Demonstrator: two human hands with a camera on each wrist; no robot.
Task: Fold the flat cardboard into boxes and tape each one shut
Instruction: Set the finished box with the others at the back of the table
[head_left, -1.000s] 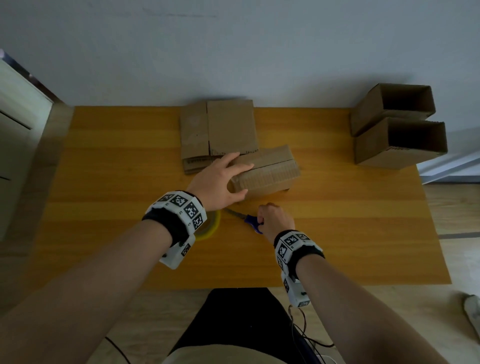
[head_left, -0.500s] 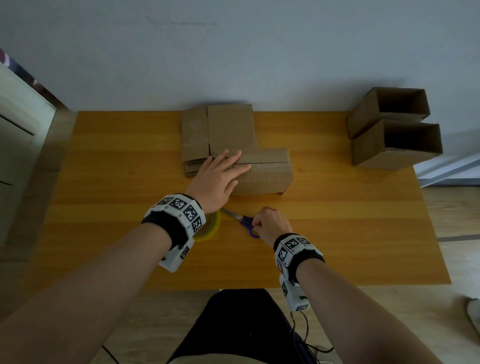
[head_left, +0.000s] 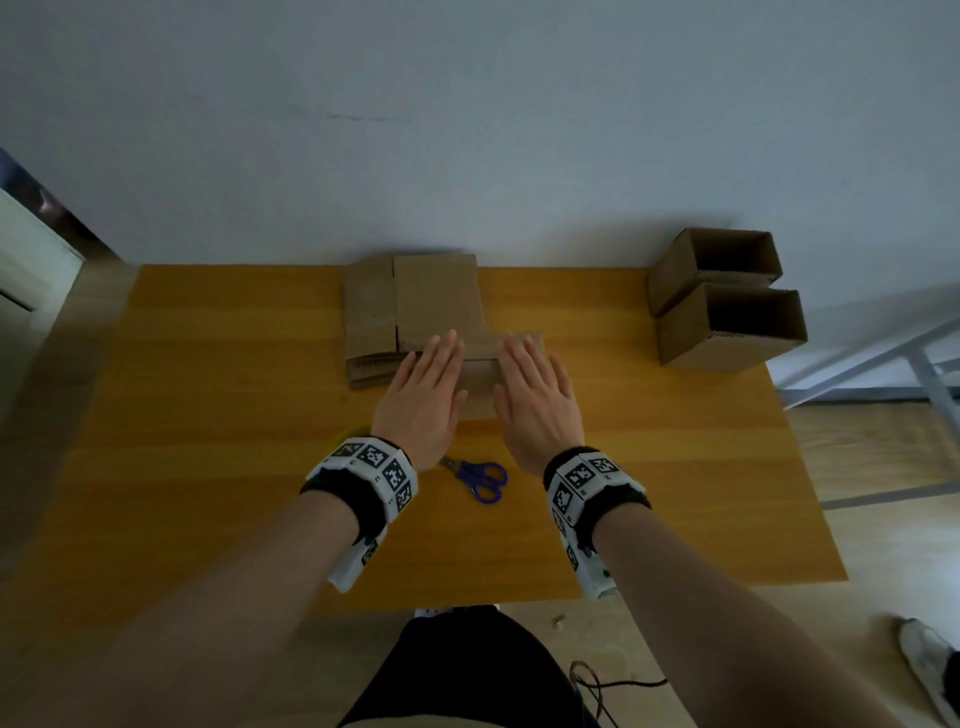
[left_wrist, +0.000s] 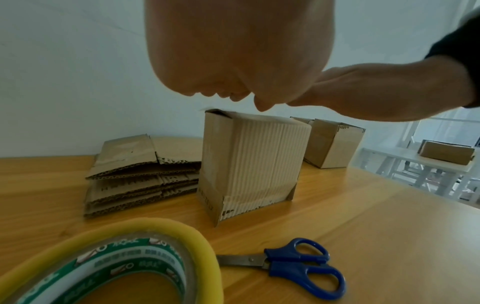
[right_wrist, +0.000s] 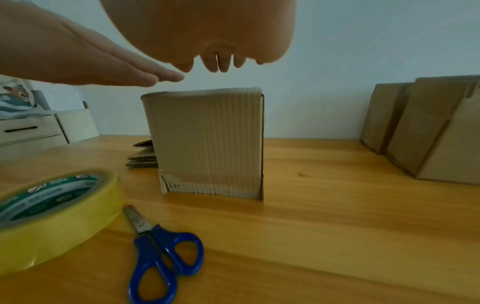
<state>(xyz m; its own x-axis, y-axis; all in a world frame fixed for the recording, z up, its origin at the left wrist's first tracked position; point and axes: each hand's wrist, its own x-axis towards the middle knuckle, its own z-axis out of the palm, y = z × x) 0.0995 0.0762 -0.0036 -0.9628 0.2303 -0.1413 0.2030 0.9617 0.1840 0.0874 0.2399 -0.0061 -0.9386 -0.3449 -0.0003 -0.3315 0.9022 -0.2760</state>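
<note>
A folded cardboard box (head_left: 479, 382) stands upright mid-table, its top flaps closed. Both hands are spread flat over its top, fingers straight: my left hand (head_left: 426, 389) over the left half, my right hand (head_left: 537, 400) over the right half. In the wrist views a thin gap shows between the fingers and the box top (left_wrist: 252, 164) (right_wrist: 210, 142). Neither hand holds anything. Blue-handled scissors (head_left: 478, 478) lie on the table between my wrists. A yellow tape roll (left_wrist: 182, 228) (right_wrist: 59, 216) lies beside them, mostly hidden under my left wrist in the head view.
A stack of flat cardboard (head_left: 410, 306) lies behind the box against the wall. Two open-topped boxes (head_left: 727, 312) sit at the table's (head_left: 208, 415) back right corner. A white cabinet (right_wrist: 31, 129) stands to the left.
My right hand has let go of the scissors and moved up over the box. The box now stands squared and upright. My left hand has flattened over its top.
</note>
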